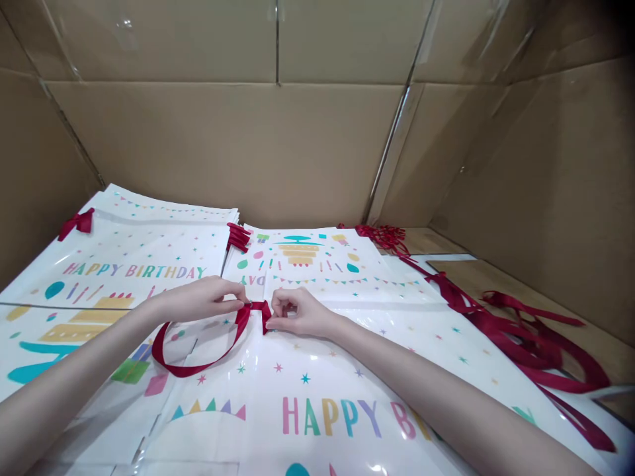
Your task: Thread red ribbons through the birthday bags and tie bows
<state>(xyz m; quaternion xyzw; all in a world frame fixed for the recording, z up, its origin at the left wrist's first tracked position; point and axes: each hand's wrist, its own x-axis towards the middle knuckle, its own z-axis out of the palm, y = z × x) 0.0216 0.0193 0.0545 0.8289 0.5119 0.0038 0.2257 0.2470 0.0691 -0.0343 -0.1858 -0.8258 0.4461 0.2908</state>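
A dark red ribbon (184, 370) runs between my two hands, its long loop hanging down below my left hand. My left hand (211, 301) pinches it near the fold line of a glossy white birthday-print sheet (342, 357). Close by, my right hand (302, 312) has thumb and fingertips closed on a short, folded stretch of the same ribbon. Both hands rest low over the sheet, which shows stars, bunting and HAPPY BIRTHDAY lettering. Whether the ribbon passes through a hole there is hidden by the fingers.
To the left lies a stack of similar printed sheets (149, 241) with red ribbon bows (77, 225). Loose red ribbons (536, 344) spread along the right side, with another bundle (389, 238) at the back. Tall cardboard walls (223, 145) enclose the work surface.
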